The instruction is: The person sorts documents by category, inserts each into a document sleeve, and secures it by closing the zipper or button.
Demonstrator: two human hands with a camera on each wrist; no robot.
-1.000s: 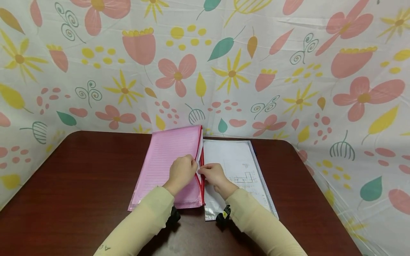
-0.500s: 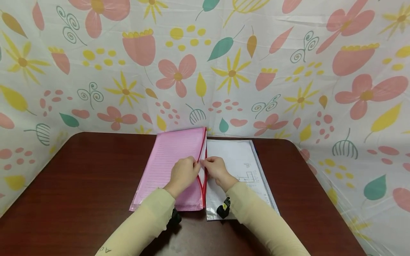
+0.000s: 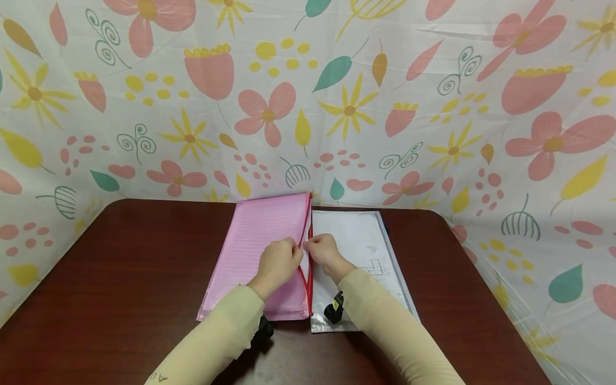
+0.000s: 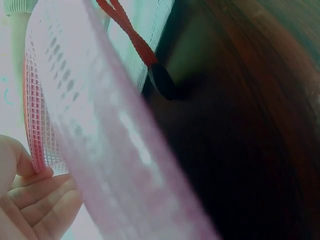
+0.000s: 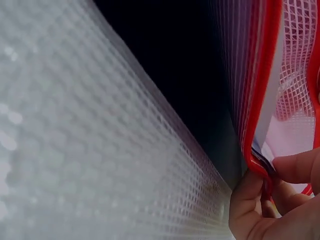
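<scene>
A pink mesh pouch (image 3: 255, 230) lies on the dark brown table (image 3: 120, 278), its far end by the flowered cloth (image 3: 308, 112) behind. The left hand (image 3: 276, 264) pinches one red edge of the pouch's mouth between thumb and fingers, and the right hand (image 3: 328, 253) pinches the opposite red edge, so the mouth stands parted between them. Something white shows in the gap, probably paper, though the view in there is too poor to be sure. Just beside the pouch, under the right forearm, lies a white pouch (image 3: 344, 230) with a line drawing showing on it. In the left wrist view, a red cord (image 4: 137, 45) with a black tip (image 4: 162, 82) hangs by the pink mesh.
</scene>
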